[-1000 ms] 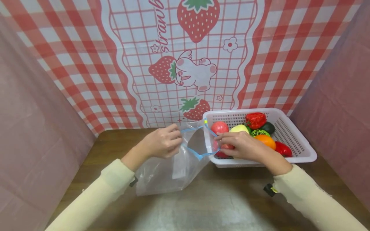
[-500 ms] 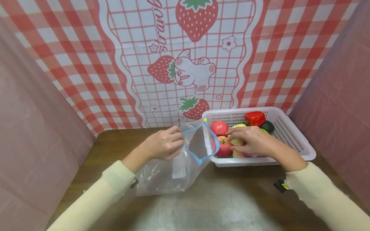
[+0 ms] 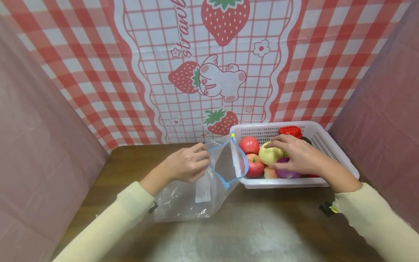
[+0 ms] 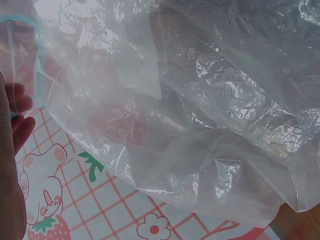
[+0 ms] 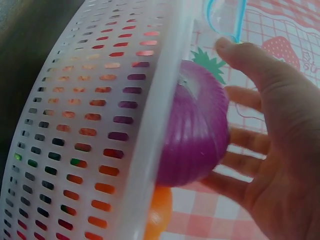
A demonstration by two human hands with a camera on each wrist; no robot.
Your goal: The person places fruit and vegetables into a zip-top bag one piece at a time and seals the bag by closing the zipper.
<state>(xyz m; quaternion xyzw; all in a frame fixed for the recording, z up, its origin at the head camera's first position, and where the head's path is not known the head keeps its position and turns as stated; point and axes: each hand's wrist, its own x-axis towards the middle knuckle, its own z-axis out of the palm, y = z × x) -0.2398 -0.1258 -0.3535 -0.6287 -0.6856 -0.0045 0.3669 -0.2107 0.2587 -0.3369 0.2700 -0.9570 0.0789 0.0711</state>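
Note:
My left hand (image 3: 188, 162) grips the rim of a clear plastic bag (image 3: 183, 203) with a blue zip edge (image 3: 246, 163). The bag's mouth gapes toward the basket, and crinkled clear plastic fills most of the left wrist view. My right hand (image 3: 299, 154) hovers over the white basket (image 3: 262, 184), fingers spread and holding nothing. Beneath and beside it lie a pale yellow fruit (image 3: 270, 154) and a purple onion (image 5: 197, 130). In the right wrist view the fingers are beside the onion; whether they touch it I cannot tell.
Two red apples (image 3: 249, 145) (image 3: 254, 166) sit at the basket's left end. A red pepper (image 3: 290, 131) lies at its back, and an orange fruit (image 5: 158, 212) shows below the onion. The basket stands against the strawberry-print cloth (image 3: 222, 83) behind the wooden table (image 3: 229, 225).
My right hand has let go of the bag's blue edge and moved right over the basket, uncovering the apples and then the yellow fruit. My left hand and the bag stay almost still.

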